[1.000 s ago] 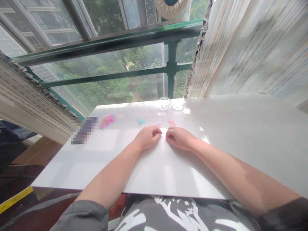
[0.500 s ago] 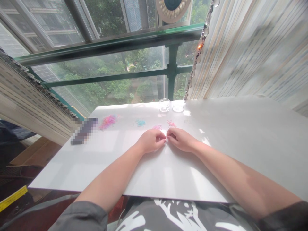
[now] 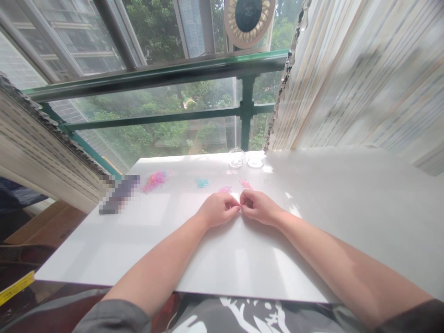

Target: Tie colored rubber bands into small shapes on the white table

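Note:
Over the middle of the white table (image 3: 145, 249), my left hand (image 3: 222, 209) and my right hand (image 3: 258, 206) meet at the fingertips. Both are closed in a pinch, thumb against forefinger. What sits between the tips is too small to make out. Just beyond the hands lie a small pile of pale pink bands (image 3: 225, 189) and a pile of brighter pink bands (image 3: 246, 184). A turquoise pile of bands (image 3: 201, 183) is farther left. The largest heap, mixed pink, orange and purple bands (image 3: 156, 181), rests at the table's left.
At the back edge stand a clear round jar (image 3: 236, 158) and its clear lid (image 3: 255, 163). A few faint pale bands (image 3: 268, 181) lie right of the piles. A blurred-out dark object (image 3: 120, 194) is at the left edge. A fan (image 3: 249, 21) hangs by the window.
The whole view has shifted slightly, so the table and hands appear a little lower. My right hand's fingers have bent a bit differently; both hands stay pinched together at the tips.

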The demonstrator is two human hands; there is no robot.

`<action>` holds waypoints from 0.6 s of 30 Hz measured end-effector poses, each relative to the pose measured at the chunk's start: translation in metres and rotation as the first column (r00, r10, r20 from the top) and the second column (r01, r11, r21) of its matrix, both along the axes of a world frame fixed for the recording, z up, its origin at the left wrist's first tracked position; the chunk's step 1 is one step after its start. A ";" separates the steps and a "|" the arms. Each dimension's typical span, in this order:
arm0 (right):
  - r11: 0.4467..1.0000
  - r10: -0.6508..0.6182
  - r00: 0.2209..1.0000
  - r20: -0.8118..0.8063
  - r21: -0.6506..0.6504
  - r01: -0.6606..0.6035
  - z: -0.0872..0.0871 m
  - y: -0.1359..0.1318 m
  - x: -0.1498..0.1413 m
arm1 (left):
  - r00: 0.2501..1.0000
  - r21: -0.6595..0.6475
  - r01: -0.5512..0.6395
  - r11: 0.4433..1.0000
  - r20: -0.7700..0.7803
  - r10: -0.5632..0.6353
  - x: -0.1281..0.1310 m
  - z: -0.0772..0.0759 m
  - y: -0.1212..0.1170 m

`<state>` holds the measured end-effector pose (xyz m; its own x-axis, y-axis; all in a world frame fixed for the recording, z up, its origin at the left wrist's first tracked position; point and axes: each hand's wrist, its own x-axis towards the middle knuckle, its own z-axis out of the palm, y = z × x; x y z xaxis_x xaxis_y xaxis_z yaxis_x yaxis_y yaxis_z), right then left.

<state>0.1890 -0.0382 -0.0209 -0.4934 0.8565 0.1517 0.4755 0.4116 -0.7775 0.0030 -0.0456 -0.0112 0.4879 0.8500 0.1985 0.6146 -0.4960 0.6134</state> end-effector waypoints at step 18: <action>0.999 -0.044 0.997 -0.058 -0.014 0.043 -0.002 0.001 0.000 | 0.997 0.051 -0.068 0.996 0.032 0.067 0.001 -0.005 0.003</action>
